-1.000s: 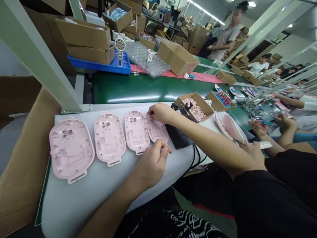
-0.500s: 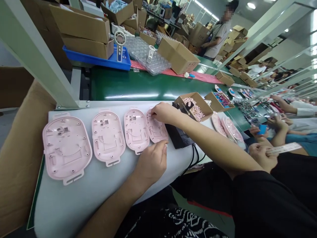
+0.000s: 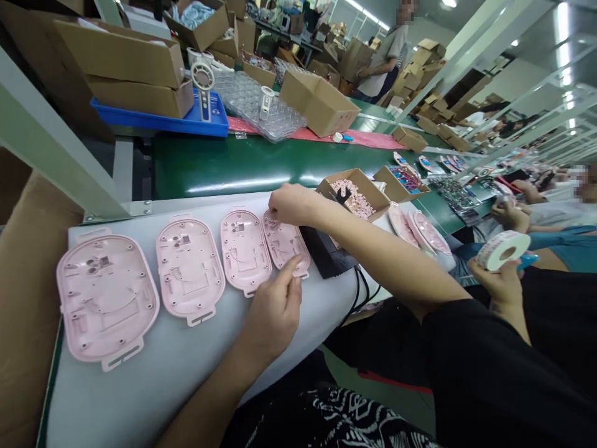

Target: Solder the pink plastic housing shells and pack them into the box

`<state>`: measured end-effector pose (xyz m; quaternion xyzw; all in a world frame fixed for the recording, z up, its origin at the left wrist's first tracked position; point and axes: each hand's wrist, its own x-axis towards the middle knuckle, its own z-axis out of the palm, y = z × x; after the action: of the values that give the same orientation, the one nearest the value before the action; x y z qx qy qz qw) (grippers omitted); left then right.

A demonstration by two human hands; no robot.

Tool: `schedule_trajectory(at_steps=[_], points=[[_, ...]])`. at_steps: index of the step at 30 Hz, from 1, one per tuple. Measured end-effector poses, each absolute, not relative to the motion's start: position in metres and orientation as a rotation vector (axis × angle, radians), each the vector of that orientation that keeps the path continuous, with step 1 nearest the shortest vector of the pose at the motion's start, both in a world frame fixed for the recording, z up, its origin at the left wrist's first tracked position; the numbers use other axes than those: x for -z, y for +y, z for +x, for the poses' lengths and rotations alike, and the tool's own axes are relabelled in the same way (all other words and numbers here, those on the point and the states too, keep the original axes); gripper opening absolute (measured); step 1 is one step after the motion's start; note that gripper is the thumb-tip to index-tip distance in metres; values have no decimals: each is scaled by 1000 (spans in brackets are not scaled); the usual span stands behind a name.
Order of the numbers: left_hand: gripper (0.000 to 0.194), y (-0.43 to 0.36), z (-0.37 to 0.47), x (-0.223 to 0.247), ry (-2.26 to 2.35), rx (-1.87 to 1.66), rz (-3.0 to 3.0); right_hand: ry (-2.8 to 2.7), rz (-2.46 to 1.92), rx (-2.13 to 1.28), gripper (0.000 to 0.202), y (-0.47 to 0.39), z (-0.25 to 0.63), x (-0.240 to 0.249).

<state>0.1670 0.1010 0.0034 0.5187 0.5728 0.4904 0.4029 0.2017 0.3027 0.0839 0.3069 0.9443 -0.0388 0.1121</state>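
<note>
Four-in-a-row style pink plastic shells lie open side up on the white table. The rightmost pink shell (image 3: pixel 285 242) is partly covered by my right hand (image 3: pixel 291 204), whose bent fingers are closed at its far end; what they pinch is hidden. By its near end is my left hand (image 3: pixel 275 308), thumb and forefinger pressed together on something too small to make out. To the left lie another pink shell (image 3: pixel 245 255), a further pink shell (image 3: pixel 191 267) and the leftmost pink shell (image 3: pixel 109 298).
A cardboard box of small pink parts (image 3: pixel 357 199) stands beyond my right forearm, near a box of wired parts (image 3: pixel 405 179). Black cloth (image 3: pixel 326 252) lies beside the shells. At right, a co-worker's hand holds a label roll (image 3: pixel 504 250). A metal post (image 3: pixel 60 124) rises at left.
The view has shifted, moving the shells left and slightly down in the picture. Both my hands stay around the rightmost shell. The co-worker's hand now holds up a roll.
</note>
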Motion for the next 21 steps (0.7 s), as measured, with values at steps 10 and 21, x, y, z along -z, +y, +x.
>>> schedule_trajectory(at_steps=[10,21], points=[[70,83,133,-28,1126,-1672,362,3115,209,903,22,214,242,-101],[37,62,113,-18,1763,-1548,1044,3188,447,830,25,247,216,-86]])
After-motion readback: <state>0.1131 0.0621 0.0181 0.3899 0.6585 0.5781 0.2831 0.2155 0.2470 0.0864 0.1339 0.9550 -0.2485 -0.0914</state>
